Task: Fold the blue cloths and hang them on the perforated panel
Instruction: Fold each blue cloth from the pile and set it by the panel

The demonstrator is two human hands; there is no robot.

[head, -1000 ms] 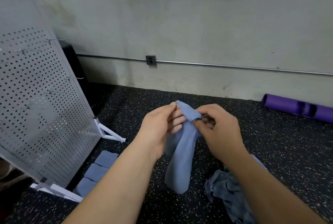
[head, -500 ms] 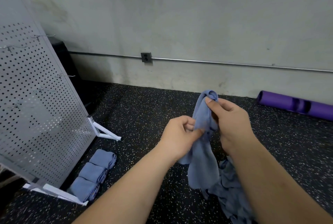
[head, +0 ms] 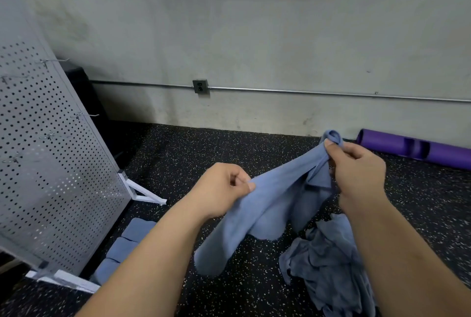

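Two bare hands on show: the left hand (head: 224,189) and the right hand (head: 359,171), both uncovered from fingertips to wrist. Behind them, the left forearm (head: 158,260) and the right forearm (head: 397,253) are bare too, skin showing right down to the frame's bottom edge.

A second ago the left hand (head: 222,189) and the right hand (head: 356,171) pinch the top of the blue cloth (head: 275,203) close together. Now they are well apart. The right hand holds its corner higher, nearer the floor's far edge by the wall, and the left hand grips an edge lower and further left. The blue cloth no longer hangs as one narrow bundle. It stretches on a slant between them and opens out, its loose end drooping under the left hand.
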